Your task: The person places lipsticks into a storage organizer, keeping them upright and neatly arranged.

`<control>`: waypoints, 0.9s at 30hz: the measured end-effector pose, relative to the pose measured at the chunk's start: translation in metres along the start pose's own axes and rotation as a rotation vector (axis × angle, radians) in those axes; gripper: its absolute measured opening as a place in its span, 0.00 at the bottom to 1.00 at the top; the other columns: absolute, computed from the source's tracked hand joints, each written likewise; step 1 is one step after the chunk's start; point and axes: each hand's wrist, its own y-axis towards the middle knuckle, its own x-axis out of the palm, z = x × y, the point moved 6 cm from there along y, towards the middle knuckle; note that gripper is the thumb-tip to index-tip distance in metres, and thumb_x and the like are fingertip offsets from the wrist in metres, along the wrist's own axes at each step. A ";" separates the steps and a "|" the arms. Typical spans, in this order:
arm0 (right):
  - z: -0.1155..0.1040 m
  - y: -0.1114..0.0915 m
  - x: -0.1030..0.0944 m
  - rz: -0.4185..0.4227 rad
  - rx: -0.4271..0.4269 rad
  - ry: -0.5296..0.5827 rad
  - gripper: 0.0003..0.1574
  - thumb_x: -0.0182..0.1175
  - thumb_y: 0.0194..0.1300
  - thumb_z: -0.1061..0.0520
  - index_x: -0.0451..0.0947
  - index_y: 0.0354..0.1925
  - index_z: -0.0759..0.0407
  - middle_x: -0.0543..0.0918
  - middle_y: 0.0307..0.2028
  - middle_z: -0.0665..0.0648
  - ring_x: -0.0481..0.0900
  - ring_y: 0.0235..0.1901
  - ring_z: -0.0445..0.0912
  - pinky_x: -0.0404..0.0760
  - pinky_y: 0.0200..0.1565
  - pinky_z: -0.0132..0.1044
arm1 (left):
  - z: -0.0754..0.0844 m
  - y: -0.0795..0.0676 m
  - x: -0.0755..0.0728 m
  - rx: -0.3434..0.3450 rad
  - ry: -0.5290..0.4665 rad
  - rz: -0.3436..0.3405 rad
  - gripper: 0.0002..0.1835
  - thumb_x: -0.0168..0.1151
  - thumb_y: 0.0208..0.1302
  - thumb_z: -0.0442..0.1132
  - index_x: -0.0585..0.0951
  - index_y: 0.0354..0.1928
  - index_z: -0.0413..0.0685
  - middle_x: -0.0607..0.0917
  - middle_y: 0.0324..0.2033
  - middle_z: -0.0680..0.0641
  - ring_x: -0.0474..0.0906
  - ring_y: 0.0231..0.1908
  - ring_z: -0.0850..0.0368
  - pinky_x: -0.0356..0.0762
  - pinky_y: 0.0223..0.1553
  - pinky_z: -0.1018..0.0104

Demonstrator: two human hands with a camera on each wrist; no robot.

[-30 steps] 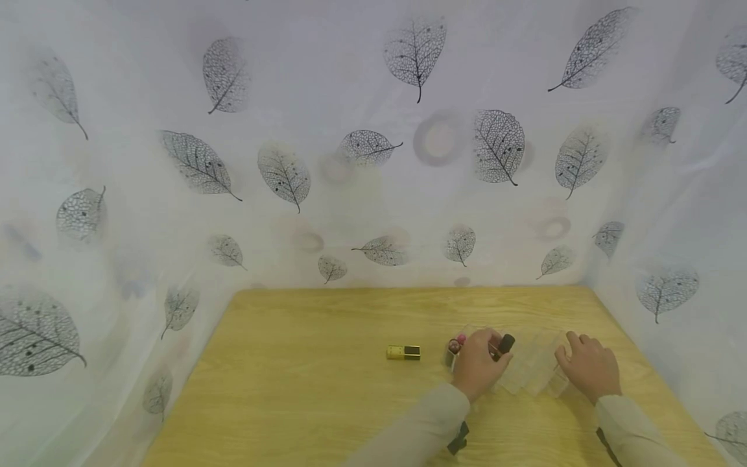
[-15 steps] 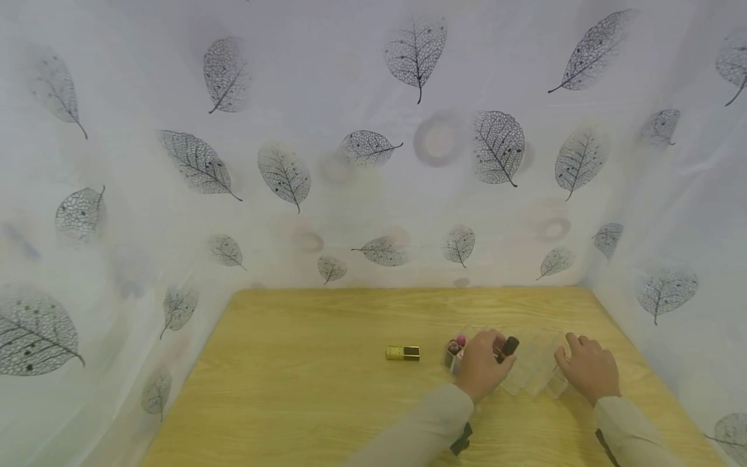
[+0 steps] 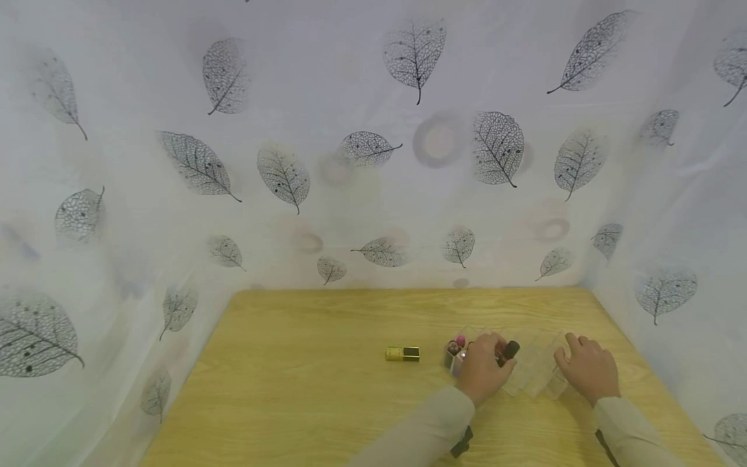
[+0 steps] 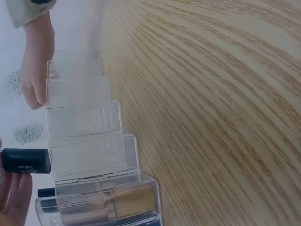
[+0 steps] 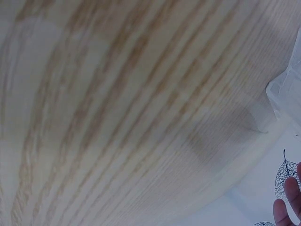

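In the head view my left hand (image 3: 483, 371) holds a black-capped lipstick tube (image 3: 511, 350) above a clear stepped organizer (image 3: 530, 381). The left wrist view shows the dark tube (image 4: 26, 161) lying sideways across the frame, pinched by the fingers, with pale lettering on it. At the organizer's other end, the thumb and fingers of my right hand (image 3: 589, 371) grip its edge. Several cosmetics, among them a pink-topped one (image 3: 461, 340), fill the leftmost compartments, partly covered by the left hand. Only fingertips (image 5: 291, 190) of the right hand appear in the right wrist view.
A gold and black lipstick (image 3: 403, 354) lies on the wooden table (image 3: 303, 395), left of the organizer. Leaf-printed white sheeting (image 3: 362, 201) encloses the table at the back and both sides.
My left hand has shifted slightly right and toward the near edge with the tube, uncovering more of the filled compartments. The right hand stays where it was.
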 end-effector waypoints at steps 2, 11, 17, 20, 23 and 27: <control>0.000 0.000 0.000 0.011 -0.004 -0.001 0.20 0.51 0.55 0.56 0.73 0.40 0.73 0.75 0.21 0.64 0.69 0.17 0.52 0.65 0.14 0.42 | -0.001 0.000 0.001 -0.009 0.014 -0.007 0.10 0.69 0.54 0.42 0.78 0.35 0.52 0.79 0.29 0.59 0.70 0.28 0.76 0.67 0.30 0.86; -0.001 -0.001 0.000 0.021 -0.019 -0.007 0.20 0.51 0.55 0.57 0.73 0.40 0.73 0.74 0.21 0.62 0.67 0.16 0.51 0.62 0.14 0.39 | 0.000 -0.003 0.002 -0.019 0.087 -0.036 0.10 0.69 0.53 0.42 0.78 0.35 0.53 0.79 0.29 0.59 0.70 0.28 0.76 0.66 0.29 0.86; 0.000 0.000 0.001 0.012 -0.010 -0.001 0.20 0.51 0.55 0.57 0.73 0.40 0.73 0.74 0.21 0.62 0.69 0.17 0.52 0.63 0.14 0.41 | 0.001 -0.005 0.002 -0.013 0.144 -0.057 0.11 0.69 0.54 0.43 0.78 0.37 0.52 0.78 0.29 0.59 0.69 0.27 0.75 0.65 0.28 0.86; 0.002 0.000 0.002 -0.011 0.004 0.002 0.20 0.50 0.56 0.56 0.73 0.40 0.73 0.75 0.22 0.64 0.70 0.18 0.53 0.65 0.15 0.42 | 0.000 -0.005 0.003 0.000 0.190 -0.059 0.11 0.69 0.54 0.44 0.78 0.37 0.53 0.79 0.29 0.59 0.69 0.27 0.74 0.65 0.28 0.86; 0.003 0.000 0.004 -0.026 0.010 0.003 0.21 0.50 0.57 0.56 0.73 0.41 0.74 0.76 0.22 0.65 0.69 0.17 0.52 0.65 0.14 0.41 | 0.000 -0.005 0.004 0.025 0.237 -0.056 0.11 0.68 0.54 0.45 0.79 0.37 0.52 0.79 0.29 0.59 0.69 0.26 0.74 0.64 0.27 0.86; 0.005 0.000 0.005 -0.035 0.011 0.011 0.21 0.49 0.58 0.57 0.72 0.42 0.74 0.75 0.22 0.65 0.69 0.17 0.52 0.64 0.14 0.40 | 0.000 -0.006 0.005 0.068 0.295 -0.049 0.11 0.68 0.53 0.46 0.79 0.36 0.53 0.80 0.28 0.59 0.70 0.26 0.74 0.63 0.27 0.86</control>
